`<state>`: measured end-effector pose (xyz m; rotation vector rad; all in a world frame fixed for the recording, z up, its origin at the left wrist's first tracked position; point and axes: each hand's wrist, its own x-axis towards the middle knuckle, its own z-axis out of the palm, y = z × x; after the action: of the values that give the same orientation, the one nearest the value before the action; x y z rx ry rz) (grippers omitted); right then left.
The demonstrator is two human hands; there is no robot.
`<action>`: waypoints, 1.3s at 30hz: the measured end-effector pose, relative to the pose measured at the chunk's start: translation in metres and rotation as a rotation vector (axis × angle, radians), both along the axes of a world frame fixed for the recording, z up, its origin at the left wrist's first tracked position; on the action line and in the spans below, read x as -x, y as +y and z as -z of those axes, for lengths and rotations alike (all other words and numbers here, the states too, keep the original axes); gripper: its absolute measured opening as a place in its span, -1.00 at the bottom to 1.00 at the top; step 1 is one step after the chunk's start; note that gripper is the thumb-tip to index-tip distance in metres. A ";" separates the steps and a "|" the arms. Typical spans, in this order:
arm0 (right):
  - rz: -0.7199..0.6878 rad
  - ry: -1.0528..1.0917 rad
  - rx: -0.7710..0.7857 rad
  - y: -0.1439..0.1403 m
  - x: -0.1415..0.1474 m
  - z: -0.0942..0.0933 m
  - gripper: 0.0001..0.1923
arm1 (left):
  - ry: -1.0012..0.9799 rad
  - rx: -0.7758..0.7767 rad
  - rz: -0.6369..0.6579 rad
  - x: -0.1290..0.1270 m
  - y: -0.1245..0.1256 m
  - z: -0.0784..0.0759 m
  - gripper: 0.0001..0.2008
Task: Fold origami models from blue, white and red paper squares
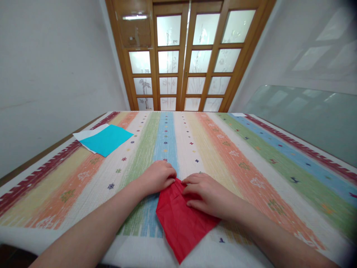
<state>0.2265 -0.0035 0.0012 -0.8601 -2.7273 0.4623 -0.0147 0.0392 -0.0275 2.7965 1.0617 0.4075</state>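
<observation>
In the lower middle of the frame, a folded red sheet of paper (181,219) lies on a desk (251,156) covered with a woven cloth in pastel stripes of green, blue, yellow and orange, edged with dark red bands. The red paper forms a rough diamond, its upper corner pointing away from the person and its lower corner reaching close to the near edge of the desk.

The left hand (157,176) rests just left of centre, curled into a loose fist with the fingers (169,178) drawn together, their tips pressing at the upper corner of the red paper. The right hand (208,195) lies flat on the right part of the paper, its fingers (192,181) held together and stretched leftward, pressing the sheet down onto the cloth. The two hands nearly meet at the paper's top corner. Both bare forearms run in from the bottom corners of the frame.

Towards the upper left of the frame, well apart from the hands, a turquoise square sheet of paper (107,139) lies on a white sheet (85,134) near the desk's left edge. Behind the desk, at the top centre, stands a wooden door with frosted glass panes (189,56), between plain white walls.
</observation>
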 end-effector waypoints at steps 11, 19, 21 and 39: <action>0.230 0.022 -0.141 0.023 -0.014 0.017 -0.66 | -0.027 0.023 -0.052 -0.001 -0.004 -0.001 -0.90; 0.295 0.028 -0.117 0.029 -0.017 0.016 -0.66 | -0.009 0.094 0.054 -0.011 -0.017 -0.009 -0.84; 0.268 0.020 -0.102 0.028 -0.016 0.017 -0.66 | -0.019 0.093 0.078 -0.012 -0.019 -0.010 -0.83; 0.316 -0.147 -0.125 0.031 -0.026 0.016 -0.66 | -0.017 0.077 0.183 -0.015 -0.024 -0.015 -0.74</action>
<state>0.2528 0.0277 -0.0150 -1.3054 -2.6421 0.1689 -0.0001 0.0152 -0.0121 2.7846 0.7907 0.3605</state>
